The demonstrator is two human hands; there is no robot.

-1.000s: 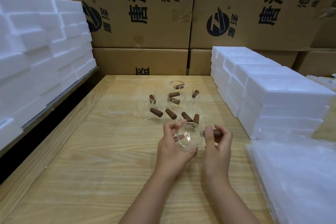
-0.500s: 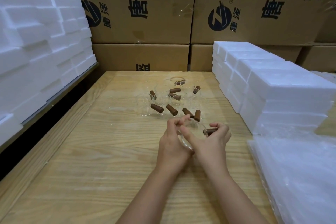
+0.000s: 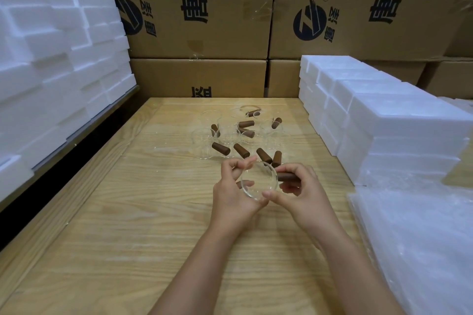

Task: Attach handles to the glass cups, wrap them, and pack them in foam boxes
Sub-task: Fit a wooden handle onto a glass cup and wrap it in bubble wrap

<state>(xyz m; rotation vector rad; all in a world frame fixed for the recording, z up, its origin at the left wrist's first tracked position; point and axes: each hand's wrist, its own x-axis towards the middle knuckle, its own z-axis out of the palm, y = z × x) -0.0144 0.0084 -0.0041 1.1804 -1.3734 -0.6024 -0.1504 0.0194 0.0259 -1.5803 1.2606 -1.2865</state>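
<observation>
A clear glass cup (image 3: 259, 181) is held over the wooden table (image 3: 128, 225), its open mouth tilted toward me. My left hand (image 3: 234, 193) grips its left side, fingers curled round the rim. A brown wooden handle (image 3: 285, 176) sticks out from the cup's right side, and my right hand (image 3: 299, 190) pinches that handle, with the thumb reaching to the cup's lower rim. Beyond the hands stands a cluster of several glass cups (image 3: 204, 143) with brown handles (image 3: 220, 149).
White foam boxes are stacked at the right (image 3: 389, 120) and on a shelf at the left (image 3: 51, 66). A pile of clear plastic wrap sheets (image 3: 419, 245) lies at the front right. Printed cardboard cartons (image 3: 204, 7) wall off the back.
The cup has turned in my hands so that its mouth faces me more. My right hand shifted along the handle, its thumb now reaching under the cup's rim. The view dipped slightly.
</observation>
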